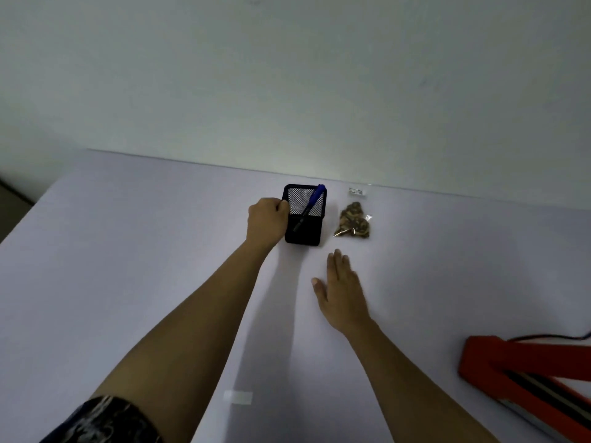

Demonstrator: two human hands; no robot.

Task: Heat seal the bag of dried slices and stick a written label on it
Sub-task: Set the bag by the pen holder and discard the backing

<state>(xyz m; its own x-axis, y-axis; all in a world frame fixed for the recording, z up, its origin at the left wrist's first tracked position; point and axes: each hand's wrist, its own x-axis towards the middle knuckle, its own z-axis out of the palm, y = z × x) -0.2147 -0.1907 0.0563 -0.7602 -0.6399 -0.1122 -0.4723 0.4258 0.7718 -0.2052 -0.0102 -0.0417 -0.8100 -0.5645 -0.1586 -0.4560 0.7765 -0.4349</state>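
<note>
Right now the left hand (267, 220) grips the left wall of a black mesh holder (303, 231), its fingers curled over the rim and its thumb on the outside. A blue pen (311, 203) leans in the holder, cap end up and tilted toward the far right corner. The holder stands upright on the pale table (128, 251), near the far edge where the table meets the wall (287, 75). Just to the right of the holder, and apart from it, lies the clear bag (353, 220) of brown dried slices. The slices are bunched at its near end, and a small printed tag (357, 191) shows at its far end. The right hand (342, 289) is released, palm down with straight fingers pointing at the bag and stopping short of it; whether the palm touches the table cannot be told. At the near right edge sits the red sealer (518, 359), its upper arm lifted off the base with a dark strip showing between, and a black cable (556, 337) runs off behind it. A small white slip (238, 397) lies flat on the table between the two forearms, close to the person. A dark patterned sleeve (105, 420) covers the left upper arm.
</note>
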